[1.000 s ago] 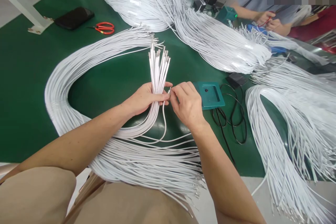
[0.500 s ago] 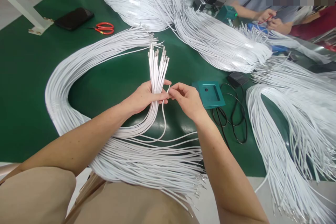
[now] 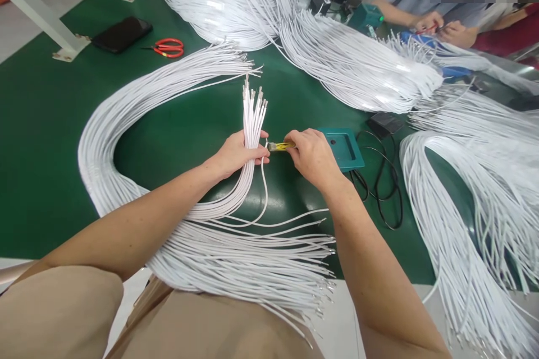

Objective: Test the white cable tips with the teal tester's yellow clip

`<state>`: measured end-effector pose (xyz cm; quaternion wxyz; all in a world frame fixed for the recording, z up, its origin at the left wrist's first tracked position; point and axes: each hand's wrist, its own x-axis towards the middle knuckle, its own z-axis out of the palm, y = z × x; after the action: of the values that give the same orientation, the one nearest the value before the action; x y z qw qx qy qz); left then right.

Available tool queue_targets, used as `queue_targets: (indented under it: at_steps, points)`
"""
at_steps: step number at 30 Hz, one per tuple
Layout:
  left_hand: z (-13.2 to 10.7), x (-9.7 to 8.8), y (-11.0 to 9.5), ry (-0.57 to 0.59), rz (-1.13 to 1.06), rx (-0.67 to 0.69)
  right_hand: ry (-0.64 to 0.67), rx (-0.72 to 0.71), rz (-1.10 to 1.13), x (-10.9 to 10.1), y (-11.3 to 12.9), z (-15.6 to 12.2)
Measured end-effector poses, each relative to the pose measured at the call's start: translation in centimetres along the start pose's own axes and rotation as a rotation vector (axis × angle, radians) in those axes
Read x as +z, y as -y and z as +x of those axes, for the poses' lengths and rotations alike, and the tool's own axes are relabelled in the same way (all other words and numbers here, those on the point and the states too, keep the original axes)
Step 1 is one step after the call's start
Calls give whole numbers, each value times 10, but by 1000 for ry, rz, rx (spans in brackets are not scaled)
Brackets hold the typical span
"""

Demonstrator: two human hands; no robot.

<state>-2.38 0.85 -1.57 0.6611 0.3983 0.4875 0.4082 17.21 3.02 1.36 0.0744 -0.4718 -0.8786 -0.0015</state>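
Note:
My left hand (image 3: 236,153) is closed around an upright bundle of white cables (image 3: 252,118) whose metal tips point away from me. Just to its right, my right hand (image 3: 310,154) pinches a small yellow piece (image 3: 278,147) set against the tip of a single white cable (image 3: 264,190) that loops down between the hands. The bundle's long tails curve left in a big arc (image 3: 109,123) and come back across my lap (image 3: 252,269).
A teal fixture block (image 3: 343,148) and a black cord (image 3: 379,190) lie right of my right hand. Red scissors (image 3: 167,47) and a black phone (image 3: 122,33) sit far left. More white cable heaps (image 3: 357,73) fill the back and right. Another person's hands (image 3: 442,28) work at the far right.
My right hand shifted slightly right and now holds a yellow piece at the single cable's tip, where before only the bare tip showed between its fingers. The left hand kept its grip.

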Motion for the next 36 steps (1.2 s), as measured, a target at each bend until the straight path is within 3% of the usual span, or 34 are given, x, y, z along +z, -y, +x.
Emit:
queue_targets:
  at_steps: [8,21,23,26,29,33,36]
  points:
    - [4,6,4,-12,109,-7,21,17,3,2,-6,1]
    - [15,3,22,-18,283,115,-34,12,21,2,-8,0]
    - [14,4,21,-17,269,104,-99,55,1,2,-9,-4]
    - [13,6,18,-15,250,71,-254,244,-96,8,-14,-12]
    - [11,4,14,-13,237,38,-272,360,-163,16,-22,-15]
    - [6,-1,8,-18,170,3,-262,364,-127,16,-21,-14]
    - [2,-4,3,7,110,26,-312,282,1,2,2,-16]
